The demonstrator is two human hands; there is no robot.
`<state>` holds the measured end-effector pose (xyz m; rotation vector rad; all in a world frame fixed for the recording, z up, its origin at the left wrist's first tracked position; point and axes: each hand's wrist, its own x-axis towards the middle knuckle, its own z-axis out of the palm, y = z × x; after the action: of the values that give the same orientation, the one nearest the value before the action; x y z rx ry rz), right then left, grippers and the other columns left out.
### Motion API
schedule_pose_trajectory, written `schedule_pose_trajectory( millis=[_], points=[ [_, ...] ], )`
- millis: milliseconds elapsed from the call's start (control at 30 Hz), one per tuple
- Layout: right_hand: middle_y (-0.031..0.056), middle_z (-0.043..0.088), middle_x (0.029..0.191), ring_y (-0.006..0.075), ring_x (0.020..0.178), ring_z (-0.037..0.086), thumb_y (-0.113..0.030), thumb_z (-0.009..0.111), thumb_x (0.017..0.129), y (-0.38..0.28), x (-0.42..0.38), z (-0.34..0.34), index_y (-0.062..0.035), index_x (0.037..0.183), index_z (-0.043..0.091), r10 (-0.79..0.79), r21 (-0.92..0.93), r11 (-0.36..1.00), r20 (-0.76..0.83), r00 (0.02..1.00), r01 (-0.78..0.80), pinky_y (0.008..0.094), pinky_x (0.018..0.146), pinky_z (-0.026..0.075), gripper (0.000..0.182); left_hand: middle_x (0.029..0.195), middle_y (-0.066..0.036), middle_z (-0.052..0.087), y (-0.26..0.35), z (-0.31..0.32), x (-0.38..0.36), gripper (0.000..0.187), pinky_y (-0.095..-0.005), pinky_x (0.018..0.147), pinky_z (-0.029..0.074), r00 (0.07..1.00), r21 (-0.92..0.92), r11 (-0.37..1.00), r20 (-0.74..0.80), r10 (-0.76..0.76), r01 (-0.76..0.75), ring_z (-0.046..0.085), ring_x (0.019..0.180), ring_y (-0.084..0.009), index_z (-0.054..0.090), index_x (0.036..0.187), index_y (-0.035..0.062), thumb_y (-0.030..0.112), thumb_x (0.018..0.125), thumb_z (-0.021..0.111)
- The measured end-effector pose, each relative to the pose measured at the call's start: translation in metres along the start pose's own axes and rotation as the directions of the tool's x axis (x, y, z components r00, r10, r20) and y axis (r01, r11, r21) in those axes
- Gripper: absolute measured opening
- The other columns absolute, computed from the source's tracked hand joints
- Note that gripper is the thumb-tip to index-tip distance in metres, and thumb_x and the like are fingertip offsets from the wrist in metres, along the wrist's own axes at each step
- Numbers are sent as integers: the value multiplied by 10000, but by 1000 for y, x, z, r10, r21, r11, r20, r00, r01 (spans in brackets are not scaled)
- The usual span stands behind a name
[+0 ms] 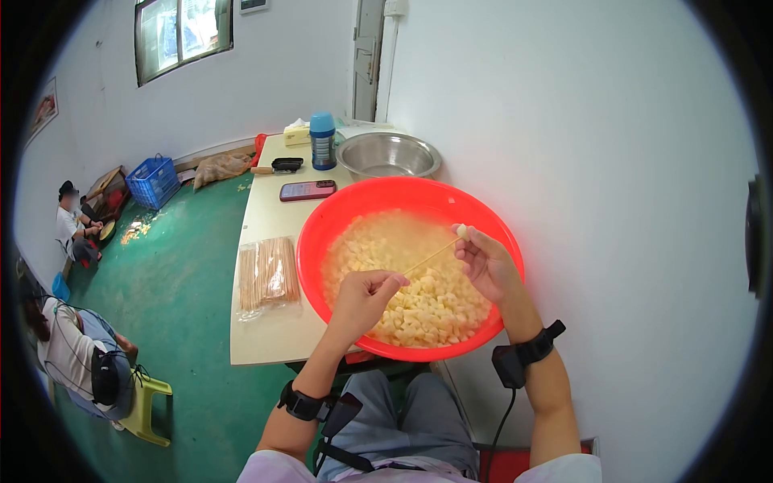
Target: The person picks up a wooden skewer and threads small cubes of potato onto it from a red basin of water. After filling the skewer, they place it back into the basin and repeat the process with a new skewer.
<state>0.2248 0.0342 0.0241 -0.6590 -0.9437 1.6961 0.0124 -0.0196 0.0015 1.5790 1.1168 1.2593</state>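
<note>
A big red basin (pixel 322 233) full of pale yellow cubes in water sits on the table in front of me. My left hand (pixel 364 296) pinches the near end of a thin wooden skewer (pixel 431 256) above the cubes. My right hand (pixel 485 262) holds a pale cube (pixel 461 232) at the skewer's far tip, over the right side of the basin. Both wrists wear black straps.
A bag of skewers (pixel 267 274) lies left of the basin on the cream table (pixel 266 217). Behind the basin are a steel bowl (pixel 388 154), a phone (pixel 307 190), a blue bottle (pixel 323 140). A white wall is at right. People sit at left on the green floor (pixel 193 266).
</note>
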Motion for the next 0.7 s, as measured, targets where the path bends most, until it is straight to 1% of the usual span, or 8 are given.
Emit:
schedule_pose_trajectory(
  millis=[133,233,333,433,533,700],
  points=[
    [29,581,764,85,680,554,-219,520,847,0,2,-3,-18,974,543,50,47,998,-12,999,-49,199,535,471,239,502,57,356,2,-1,-1,223,-203,426,233,1000,5,1000,-2,-10,10,295,475,-19,641,829,-24,166,824,525],
    [19,576,747,78,667,553,-208,532,840,-1,2,-5,-31,939,551,70,73,995,18,997,-71,187,513,463,204,496,59,343,2,-2,0,223,-205,423,228,1000,20,1000,0,-10,10,289,470,-18,642,830,-23,166,824,523],
    [10,568,720,74,643,550,-205,541,832,1,4,-9,-48,889,556,5,106,994,96,995,-15,183,492,461,167,491,60,331,1,-2,-1,222,-207,419,221,1000,23,1000,-4,3,-3,282,465,-18,642,830,-22,165,825,522],
    [5,561,702,71,629,544,-213,544,828,0,5,-10,-60,869,550,-17,71,997,50,999,13,188,496,465,158,488,61,329,2,-2,0,221,-208,416,218,1000,17,1000,-3,3,-3,279,462,-18,642,829,-22,165,824,523],
    [8,560,700,73,620,541,-216,538,829,0,3,-7,-57,889,545,-15,69,997,5,1000,15,189,500,466,170,489,60,333,2,-2,-1,220,-207,416,218,1000,25,1000,0,15,-15,278,462,-18,642,827,-21,164,824,524],
    [21,560,697,78,623,547,-206,525,835,-2,-1,1,-28,929,538,-17,45,999,-26,1000,18,190,507,473,202,490,58,340,3,-2,-1,223,-207,417,220,1000,25,1000,4,17,-17,280,463,-18,642,825,-22,167,825,523]
  ],
)
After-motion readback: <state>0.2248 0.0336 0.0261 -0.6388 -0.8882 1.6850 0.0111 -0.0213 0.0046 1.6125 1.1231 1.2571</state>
